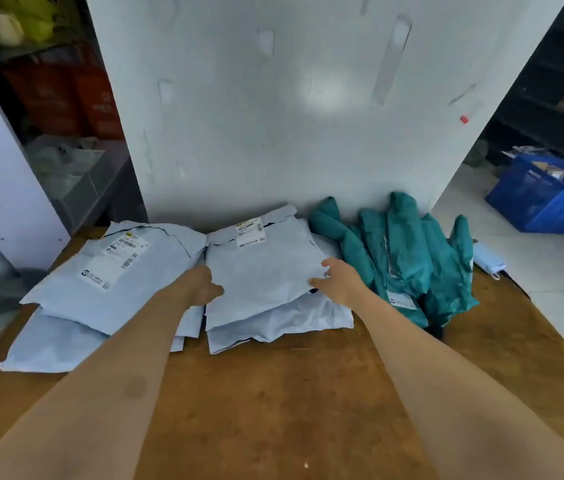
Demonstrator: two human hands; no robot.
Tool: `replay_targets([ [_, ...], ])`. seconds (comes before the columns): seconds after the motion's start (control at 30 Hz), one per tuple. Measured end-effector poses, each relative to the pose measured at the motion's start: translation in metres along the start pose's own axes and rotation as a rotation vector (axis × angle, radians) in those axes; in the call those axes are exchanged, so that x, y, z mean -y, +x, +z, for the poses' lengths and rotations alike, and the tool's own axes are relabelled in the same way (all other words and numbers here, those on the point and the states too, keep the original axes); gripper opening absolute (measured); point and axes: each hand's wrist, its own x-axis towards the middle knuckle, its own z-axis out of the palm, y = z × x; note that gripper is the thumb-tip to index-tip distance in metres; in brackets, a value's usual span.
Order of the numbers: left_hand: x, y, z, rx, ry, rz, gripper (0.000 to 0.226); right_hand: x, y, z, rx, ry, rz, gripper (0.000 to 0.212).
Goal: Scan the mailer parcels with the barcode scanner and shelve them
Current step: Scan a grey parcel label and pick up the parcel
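Brown wooden table (273, 393), scuffed and worn, butted against a pale grey panel (273, 98) patched with strips of tape. Far left, dim shelving (66, 116) packed with orange boxes and grey bags. Far right, white tiled floor, a blue crate (547, 195) and dark racks behind.

Near half of the table bare between the two forearms; back edge closed off by the panel, left edge crowded by crumpled grey bags, right edge open toward the floor.

Left stack of pale grey mailers (100, 289) lying flat, fanned out, top one angled with its long axis running from near-left to far-right, label (117, 258) face up toward the far end.

Left hand (201, 285) resting at the left edge of the centre mailer (263, 271), fingers curled down along that edge; a firm grip or mere touch cannot be told. Centre mailer topping a second stack, flat, long axis running away from the person, label (251, 232) at the far end, near the panel.

Right hand (339, 278) at the mailer's right edge, fingers spread and loosely open, fingertips touching the plastic.

Just beside, a heap of teal mailers (408, 258), rumpled, leaning on the panel. At the table's right edge, a small pale blue object (490, 261), too indistinct to name.
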Motion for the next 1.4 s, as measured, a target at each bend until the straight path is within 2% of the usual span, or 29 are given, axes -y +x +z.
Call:
replay_targets([
  [0.07,0.003,0.015,0.005,0.089,-0.085,-0.112,0.052,0.004,0.016,0.004,-0.086,0.074,0.063,0.06],
  [0.13,0.004,0.026,0.016,0.131,-0.272,-0.198,0.051,0.004,0.03,0.008,-0.129,0.196,0.138,0.03],
  [0.17,0.003,0.033,0.021,0.131,-0.403,-0.227,0.05,0.003,0.036,0.011,-0.126,0.267,0.181,0.029],
  [0.23,-0.002,0.042,0.028,0.112,-0.684,-0.27,0.048,0.0,0.045,0.013,-0.091,0.329,0.223,0.05],
  [0.3,-0.003,0.053,0.036,0.078,-0.844,-0.309,0.057,-0.003,0.052,0.014,-0.069,0.358,0.225,0.046],
  [0.33,0.001,0.057,0.042,0.042,-0.793,-0.324,0.065,-0.005,0.053,0.016,-0.039,0.376,0.234,0.038],
  [0.4,0.018,0.067,0.055,-0.027,-0.501,-0.334,0.077,-0.008,0.049,0.021,0.002,0.387,0.264,0.026],
  [0.47,0.03,0.066,0.067,-0.081,-0.313,-0.347,0.058,-0.013,0.037,0.027,0.026,0.422,0.296,0.02],
  [0.57,0.029,0.031,0.084,-0.126,-0.429,-0.253,0.044,-0.037,-0.004,0.032,0.075,0.607,0.361,0.001],
  [0.63,0.028,0.0,0.098,-0.146,-0.575,-0.265,0.047,-0.062,-0.041,0.035,0.113,0.637,0.421,0.007],
  [0.67,0.03,-0.014,0.105,-0.151,-0.642,-0.285,0.049,-0.077,-0.058,0.035,0.131,0.621,0.455,0.008],
  [0.73,0.038,-0.035,0.123,-0.1,-0.699,-0.269,0.036,-0.107,-0.086,0.037,0.175,0.57,0.49,0.004],
  [0.83,0.049,-0.062,0.147,0.081,-0.721,-0.3,0.02,-0.143,-0.106,0.035,0.174,0.509,0.484,0.016],
  [0.87,0.051,-0.069,0.153,0.12,-0.745,-0.305,0.016,-0.151,-0.108,0.03,0.107,0.482,0.47,0.018],
  [0.97,0.054,-0.077,0.164,0.134,-0.829,-0.349,0.017,-0.184,-0.105,0.003,-0.28,0.241,0.421,0.015],
  [1.03,0.054,-0.075,0.166,0.125,-0.879,-0.364,0.019,-0.214,-0.098,-0.022,-0.415,0.046,0.412,0.035],
  [1.13,0.053,-0.067,0.169,0.075,-0.905,-0.37,0.02,-0.253,-0.089,-0.048,-0.308,-0.22,0.514,0.065],
  [1.23,0.054,-0.063,0.169,0.011,-0.971,-0.4,0.015,-0.279,-0.085,-0.053,-0.144,-0.333,0.579,0.078],
  [1.4,0.062,-0.063,0.169,0.018,-1.03,-0.413,0.015,-0.278,-0.078,-0.042,-0.06,-0.611,0.581,0.066],
])
